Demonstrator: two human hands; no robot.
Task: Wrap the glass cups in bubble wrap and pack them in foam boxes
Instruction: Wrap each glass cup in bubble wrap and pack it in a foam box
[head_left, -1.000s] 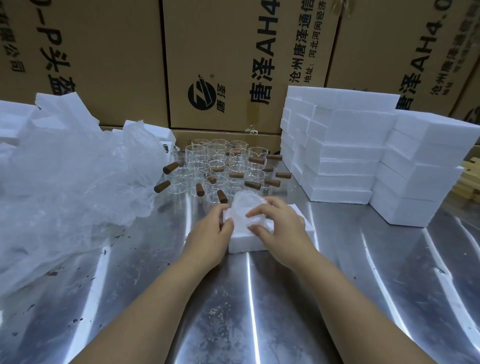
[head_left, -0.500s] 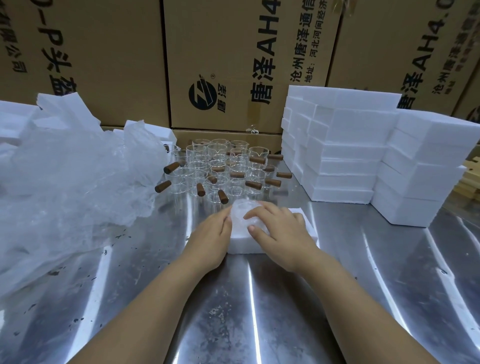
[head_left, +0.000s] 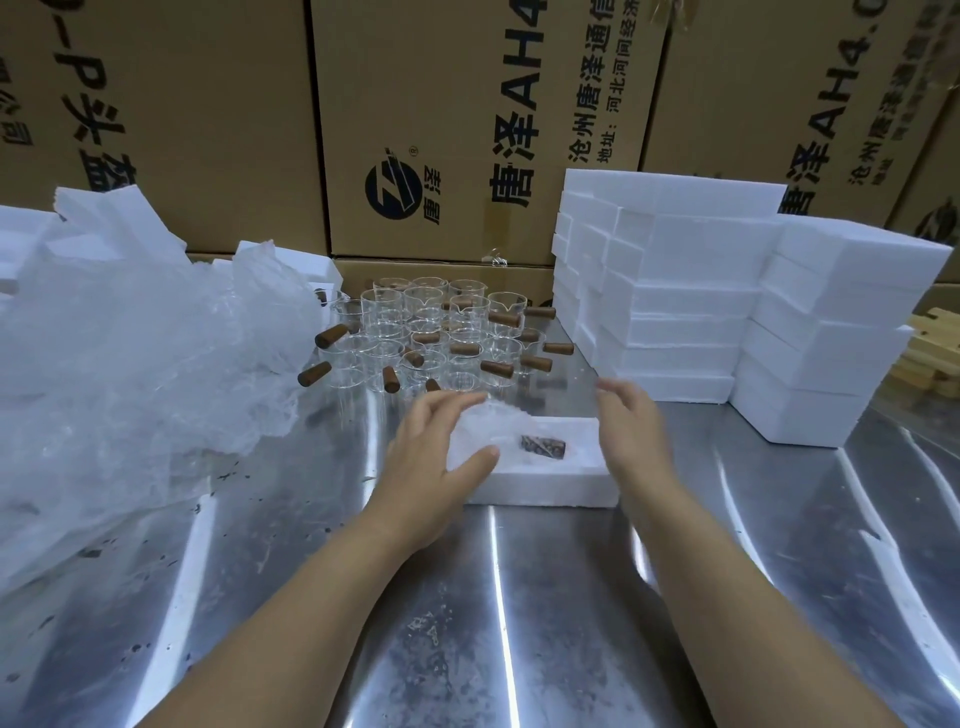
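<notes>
Head camera looks forward and down, close over the table (head_left: 519, 597).

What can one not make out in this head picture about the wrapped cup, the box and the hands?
- wrapped cup, head view: bubble wrap clouds the glass; only its brown handle shows.
- foam box: its left end is hidden under the left hand.
- right hand: fingertips blurred.
- glass cups behind: overlapping, too crowded to count.
- bubble wrap pile: cut off by the left edge.
</notes>
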